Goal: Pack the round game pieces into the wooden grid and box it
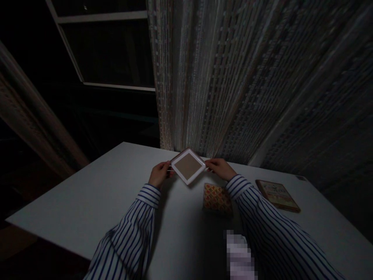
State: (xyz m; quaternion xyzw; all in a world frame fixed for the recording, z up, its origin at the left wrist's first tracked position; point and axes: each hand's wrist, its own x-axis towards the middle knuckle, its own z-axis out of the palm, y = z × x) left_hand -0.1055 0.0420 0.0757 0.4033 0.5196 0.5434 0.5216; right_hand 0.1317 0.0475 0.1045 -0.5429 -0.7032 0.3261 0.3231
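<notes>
Patterned box (217, 199) on table (87, 202) — both hands' fingers pinch white-framed square (188, 166), corners L/R, face up.

Both arms wear long sleeves of a white shirt with dark, probably navy, stripes that run lengthwise down each arm. The stripes are thin and evenly spaced, with wider white bands between them. Each sleeve ends in a buttoned-looking cuff just behind the hand, where the stripes turn to run around the wrist instead of along it. The cloth creases and bunches toward the elbows. The left hand (159, 174) and the right hand (220, 168) are bare: no gloves show, and in this dim light no ring or watch can be made out.
</notes>
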